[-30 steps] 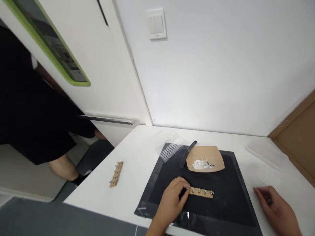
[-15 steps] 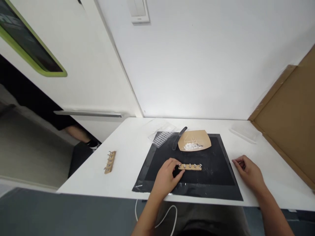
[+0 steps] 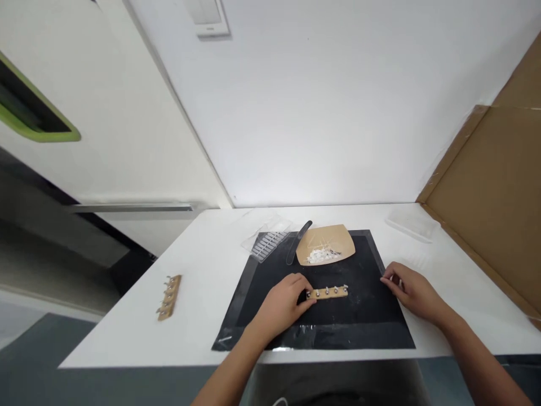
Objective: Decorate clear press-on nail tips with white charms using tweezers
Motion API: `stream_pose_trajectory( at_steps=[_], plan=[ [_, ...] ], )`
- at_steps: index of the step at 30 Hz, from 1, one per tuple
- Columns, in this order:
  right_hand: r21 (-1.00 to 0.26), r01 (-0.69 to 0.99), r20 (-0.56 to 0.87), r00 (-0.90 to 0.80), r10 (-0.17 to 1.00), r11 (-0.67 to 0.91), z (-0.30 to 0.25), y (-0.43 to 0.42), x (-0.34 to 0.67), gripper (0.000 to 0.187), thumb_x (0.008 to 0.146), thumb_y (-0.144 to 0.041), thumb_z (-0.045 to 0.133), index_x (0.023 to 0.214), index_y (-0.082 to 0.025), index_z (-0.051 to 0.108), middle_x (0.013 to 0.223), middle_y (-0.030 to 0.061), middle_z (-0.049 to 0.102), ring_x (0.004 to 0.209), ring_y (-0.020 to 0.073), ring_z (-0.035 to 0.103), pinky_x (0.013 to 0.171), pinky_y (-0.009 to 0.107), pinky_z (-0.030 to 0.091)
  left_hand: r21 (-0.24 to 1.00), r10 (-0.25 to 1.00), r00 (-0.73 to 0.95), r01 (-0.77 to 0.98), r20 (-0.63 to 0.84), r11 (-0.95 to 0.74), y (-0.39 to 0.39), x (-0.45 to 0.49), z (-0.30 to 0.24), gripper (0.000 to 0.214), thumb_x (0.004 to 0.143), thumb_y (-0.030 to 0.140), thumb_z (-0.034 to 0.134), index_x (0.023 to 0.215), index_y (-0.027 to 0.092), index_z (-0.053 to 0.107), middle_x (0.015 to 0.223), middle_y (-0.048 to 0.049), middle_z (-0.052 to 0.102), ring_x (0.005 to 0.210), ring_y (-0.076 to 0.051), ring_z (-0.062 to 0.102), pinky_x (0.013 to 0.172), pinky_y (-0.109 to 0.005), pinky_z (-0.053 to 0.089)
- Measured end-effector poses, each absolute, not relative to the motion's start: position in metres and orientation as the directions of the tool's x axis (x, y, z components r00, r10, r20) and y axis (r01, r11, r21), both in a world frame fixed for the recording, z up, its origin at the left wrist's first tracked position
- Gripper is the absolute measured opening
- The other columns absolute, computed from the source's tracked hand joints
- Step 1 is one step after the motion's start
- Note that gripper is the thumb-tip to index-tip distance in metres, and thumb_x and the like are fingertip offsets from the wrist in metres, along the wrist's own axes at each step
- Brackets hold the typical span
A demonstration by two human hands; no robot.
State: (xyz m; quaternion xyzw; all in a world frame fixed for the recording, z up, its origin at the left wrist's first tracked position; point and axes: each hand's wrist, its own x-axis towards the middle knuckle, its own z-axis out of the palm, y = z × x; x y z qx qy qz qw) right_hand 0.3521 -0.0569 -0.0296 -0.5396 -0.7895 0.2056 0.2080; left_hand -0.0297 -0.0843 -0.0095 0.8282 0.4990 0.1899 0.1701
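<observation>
My left hand [image 3: 289,301] grips the left end of a short wooden strip [image 3: 332,294] between thumb and fingers. The strip lies on a black mat [image 3: 359,321] and carries a row of several small metal pegs, some with slim pale pieces on top. Over the mat's right edge, my right hand [image 3: 412,290] has its thumb and fingertips together; whether something tiny is between them I cannot make out. Behind the strip, a light brown card tray [image 3: 344,242] holds small white pieces [image 3: 323,255]. A dark curved nail file [image 3: 298,242] leans against the tray's left side.
A second pegged wooden strip [image 3: 169,298] lies on the white table [image 3: 198,265] at left. Clear plastic sheets with rows of small tabs [image 3: 268,245] overlap the mat's back left corner. A clear plastic lid [image 3: 409,225] sits back right, beside a cardboard panel [image 3: 486,186].
My right hand has moved left to the mat's edge. My left hand still grips the strip. The view has shifted a little, and the person's leg at the left is out of sight.
</observation>
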Motion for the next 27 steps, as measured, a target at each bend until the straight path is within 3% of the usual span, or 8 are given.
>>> stream_pose_trajectory(
  at_steps=[4,8,14,19,24,27],
  plan=[
    [-0.501,0.712,0.167,-0.478,0.862,0.492,0.012,-0.033,0.334,0.018,0.108,-0.04,0.051,0.103,-0.025,0.059,0.097,0.0037,0.072,0.077,0.0193,0.065,0.069,0.032,0.047,0.349,0.803,0.596,0.754,-0.004,-0.557,-0.05,-0.017,0.011,0.013,0.092,0.028,0.078,0.101,0.021,0.071,0.103,-0.0042,0.074,0.099,-0.025,0.071,0.082,-0.033,0.053],
    [-0.456,0.695,0.146,-0.557,0.818,0.555,0.039,-0.006,0.315,0.01,0.106,-0.029,0.054,0.106,-0.026,0.063,0.105,0.0037,0.074,0.088,0.0208,0.068,0.075,0.033,0.049,0.296,0.718,0.695,0.696,-0.048,-0.654,-0.029,0.0,0.013,0.018,0.092,0.031,0.079,0.103,0.02,0.07,0.104,-0.0048,0.074,0.096,-0.026,0.073,0.078,-0.033,0.054],
    [-0.559,0.627,0.074,-0.614,0.786,0.543,0.014,0.006,0.301,0.019,0.105,-0.016,0.05,0.111,-0.025,0.065,0.111,0.0028,0.071,0.099,0.0194,0.068,0.086,0.033,0.052,0.355,0.669,0.73,0.594,0.139,-0.722,-0.026,0.012,-0.006,0.014,0.096,0.027,0.073,0.107,0.021,0.068,0.104,-0.0042,0.07,0.097,-0.023,0.068,0.082,-0.034,0.056],
    [-0.541,0.677,-0.013,-0.601,0.799,0.499,-0.012,0.005,0.299,0.03,0.099,-0.004,0.043,0.11,-0.024,0.062,0.108,0.0045,0.064,0.088,0.0181,0.065,0.08,0.033,0.052,0.287,0.593,0.74,0.521,0.317,-0.804,-0.027,0.012,-0.021,0.013,0.102,0.03,0.064,0.109,0.019,0.067,0.103,-0.0068,0.069,0.094,-0.023,0.065,0.077,-0.033,0.056],
    [-0.547,0.7,0.022,-0.535,0.844,0.458,-0.011,0.004,0.296,0.022,0.107,-0.017,0.042,0.116,-0.024,0.06,0.117,0.0079,0.059,0.095,0.0207,0.065,0.087,0.038,0.055,0.263,0.555,0.758,0.49,0.342,-0.831,-0.025,0.006,-0.019,0.013,0.103,0.031,0.064,0.106,0.018,0.067,0.1,-0.0064,0.069,0.09,-0.021,0.065,0.074,-0.031,0.055],
    [-0.59,0.661,0.042,-0.549,0.835,0.464,-0.013,0.006,0.298,0.03,0.107,-0.019,0.046,0.134,-0.027,0.056,0.12,0.0081,0.06,0.097,0.0211,0.064,0.086,0.039,0.056,0.25,0.533,0.778,0.472,0.332,-0.845,-0.022,0.001,-0.015,0.013,0.104,0.031,0.063,0.105,0.019,0.067,0.099,-0.006,0.069,0.09,-0.021,0.064,0.075,-0.031,0.055]
  ],
)
